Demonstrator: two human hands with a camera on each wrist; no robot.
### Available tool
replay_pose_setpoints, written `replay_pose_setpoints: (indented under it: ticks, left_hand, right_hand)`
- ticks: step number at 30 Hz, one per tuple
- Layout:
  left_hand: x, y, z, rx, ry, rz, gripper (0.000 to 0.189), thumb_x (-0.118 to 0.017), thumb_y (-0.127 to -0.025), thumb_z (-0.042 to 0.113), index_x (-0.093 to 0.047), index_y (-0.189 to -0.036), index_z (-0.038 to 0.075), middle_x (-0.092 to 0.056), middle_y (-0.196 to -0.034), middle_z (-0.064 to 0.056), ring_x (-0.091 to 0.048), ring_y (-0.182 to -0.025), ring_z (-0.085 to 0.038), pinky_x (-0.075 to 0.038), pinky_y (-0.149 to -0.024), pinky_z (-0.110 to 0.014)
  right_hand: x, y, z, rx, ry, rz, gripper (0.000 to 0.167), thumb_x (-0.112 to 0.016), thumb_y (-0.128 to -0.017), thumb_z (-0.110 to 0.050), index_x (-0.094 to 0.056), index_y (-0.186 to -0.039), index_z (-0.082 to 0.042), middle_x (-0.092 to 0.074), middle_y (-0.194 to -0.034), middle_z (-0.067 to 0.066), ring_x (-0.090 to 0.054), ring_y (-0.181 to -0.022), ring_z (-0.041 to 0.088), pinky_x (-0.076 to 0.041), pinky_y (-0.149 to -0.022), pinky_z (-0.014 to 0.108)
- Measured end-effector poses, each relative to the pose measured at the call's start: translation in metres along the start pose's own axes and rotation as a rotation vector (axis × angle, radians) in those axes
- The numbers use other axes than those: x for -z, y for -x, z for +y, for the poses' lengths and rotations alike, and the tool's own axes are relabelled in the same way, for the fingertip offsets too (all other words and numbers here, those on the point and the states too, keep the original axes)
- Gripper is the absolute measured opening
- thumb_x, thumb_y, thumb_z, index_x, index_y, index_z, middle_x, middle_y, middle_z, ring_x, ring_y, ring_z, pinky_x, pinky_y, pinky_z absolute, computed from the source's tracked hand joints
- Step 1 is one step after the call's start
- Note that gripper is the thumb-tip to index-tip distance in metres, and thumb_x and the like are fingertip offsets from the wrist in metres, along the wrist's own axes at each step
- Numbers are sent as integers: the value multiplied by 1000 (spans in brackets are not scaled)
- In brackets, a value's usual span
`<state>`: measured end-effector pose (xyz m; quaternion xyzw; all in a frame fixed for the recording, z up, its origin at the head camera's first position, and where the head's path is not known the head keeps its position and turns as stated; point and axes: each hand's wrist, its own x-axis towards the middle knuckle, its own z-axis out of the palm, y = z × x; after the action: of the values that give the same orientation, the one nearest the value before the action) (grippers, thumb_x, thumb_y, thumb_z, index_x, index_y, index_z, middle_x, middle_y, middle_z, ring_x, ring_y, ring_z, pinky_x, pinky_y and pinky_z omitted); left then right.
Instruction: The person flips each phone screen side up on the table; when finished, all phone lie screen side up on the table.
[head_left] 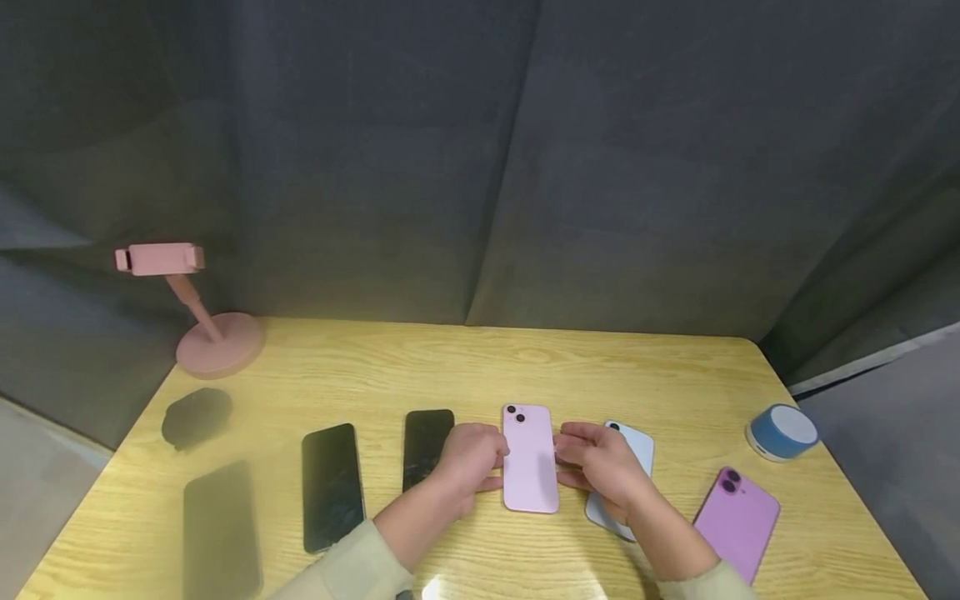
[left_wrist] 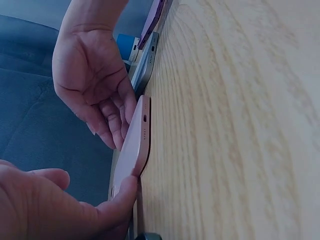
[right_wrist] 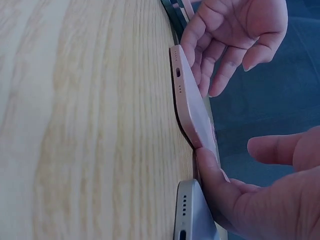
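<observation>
A light pink phone (head_left: 530, 471) lies on the wooden table, its back with two camera lenses facing up. At its left long edge, the fingers of my left hand (head_left: 467, 460) touch the side. My right hand (head_left: 603, 465) has its fingertips against the opposite edge. Both wrist views show the thumbs raised off the phone, and its port end (left_wrist: 145, 120) faces the front. Under and beside my right hand lies a pale blue phone (head_left: 640, 446), partly covered. A black phone (head_left: 426, 440) lies left of my left hand, its lower part hidden by the arm.
Another dark phone (head_left: 332, 483) lies farther left, beside a grey phone-shaped patch (head_left: 221, 529) and a dark round patch (head_left: 197, 417). A pink phone stand (head_left: 221, 346) occupies the back left corner. At right are a purple phone (head_left: 738, 521) and a blue-and-white cylinder (head_left: 780, 435).
</observation>
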<state>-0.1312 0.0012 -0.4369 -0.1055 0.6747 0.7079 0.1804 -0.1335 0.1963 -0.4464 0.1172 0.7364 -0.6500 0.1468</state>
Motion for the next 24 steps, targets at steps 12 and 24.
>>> replay_pose_setpoints:
  ticks: [12, 24]
  left_hand:
    - [0, -4, -4, -6, -2, 8, 55, -53, -77, -12, -51, -132, -18, -59, -123, -20, -61, -81, -23, -57, -68, -33]
    - [-3, -9, -9, -20, 21, -9, 55, -57, -72, -22, -57, -127, -13, -66, -102, -13, -59, -70, -17, -51, -57, -27]
  right_hand:
    - [2, -1, 1, 6, -45, 1, 49, -60, -92, 9, -44, -139, 14, -51, -132, 28, -62, -106, 29, -56, -85, 41]
    - [-1, -5, 7, -5, -79, -19, 46, -59, -90, 13, -48, -134, 15, -63, -111, 20, -64, -91, 22, -57, -74, 32]
